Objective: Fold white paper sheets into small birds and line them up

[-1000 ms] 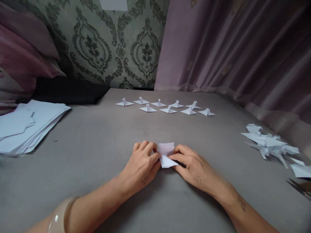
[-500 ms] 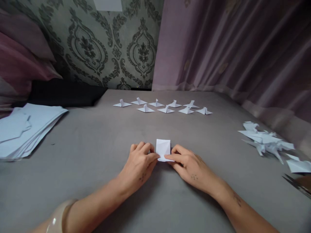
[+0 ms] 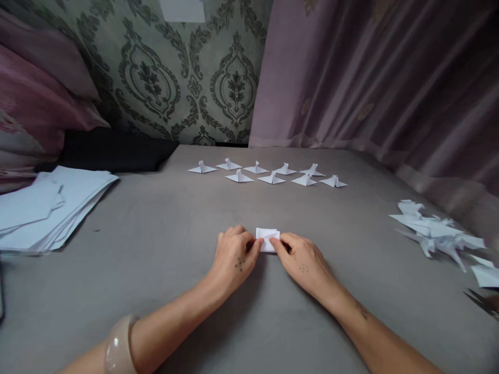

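Observation:
A small folded piece of white paper [image 3: 267,235] is held between my two hands, low over the grey table. My left hand [image 3: 236,254] pinches its left edge, thumb on the near face. On the right edge, my right hand [image 3: 306,259] grips it the same way, fingers tucked behind the paper. The fingertips at the back are partly hidden. Farther off, several folded white paper birds [image 3: 272,178] stand in two rough rows.
A stack of white sheets [image 3: 78,200] lies at the left, with a black cloth [image 3: 117,149] behind it. At the right are a heap of folded paper figures [image 3: 436,228], another folded paper [image 3: 485,274] and the dark blades of scissors [image 3: 483,301]. A curtain [image 3: 351,104] hangs behind.
The paper has gone from a taller square to a shorter, folded-over rectangle. My right thumb now presses on its near face. The whole view has shifted slightly.

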`<state>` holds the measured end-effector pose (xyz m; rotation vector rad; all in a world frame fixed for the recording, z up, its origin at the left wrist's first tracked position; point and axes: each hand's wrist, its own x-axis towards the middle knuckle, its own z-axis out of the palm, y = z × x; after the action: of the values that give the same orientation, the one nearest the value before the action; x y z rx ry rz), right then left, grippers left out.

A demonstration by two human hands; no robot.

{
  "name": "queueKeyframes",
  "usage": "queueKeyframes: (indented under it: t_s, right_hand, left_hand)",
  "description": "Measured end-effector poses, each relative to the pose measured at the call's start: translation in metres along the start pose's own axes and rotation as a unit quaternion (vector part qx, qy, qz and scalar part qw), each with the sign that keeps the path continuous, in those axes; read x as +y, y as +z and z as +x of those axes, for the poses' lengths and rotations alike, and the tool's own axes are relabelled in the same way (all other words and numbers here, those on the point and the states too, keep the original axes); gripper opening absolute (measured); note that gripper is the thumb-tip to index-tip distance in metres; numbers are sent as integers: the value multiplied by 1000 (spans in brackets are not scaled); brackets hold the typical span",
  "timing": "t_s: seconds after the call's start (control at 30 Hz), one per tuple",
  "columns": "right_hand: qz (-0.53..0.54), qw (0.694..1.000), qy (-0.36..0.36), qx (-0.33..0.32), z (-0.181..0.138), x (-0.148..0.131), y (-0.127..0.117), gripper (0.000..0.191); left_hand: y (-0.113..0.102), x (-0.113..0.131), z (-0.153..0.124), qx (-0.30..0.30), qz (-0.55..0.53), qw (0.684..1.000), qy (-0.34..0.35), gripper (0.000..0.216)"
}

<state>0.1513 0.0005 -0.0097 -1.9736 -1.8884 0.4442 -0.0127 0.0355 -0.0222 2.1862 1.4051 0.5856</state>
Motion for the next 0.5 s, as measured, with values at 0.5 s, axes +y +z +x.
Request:
queueKeyframes:
  t_s: [0.5]
  right_hand:
    - [-87, 993, 82, 22, 7, -4, 5, 34]
  left_hand:
    - [3, -1, 8, 20, 19, 999, -31, 29]
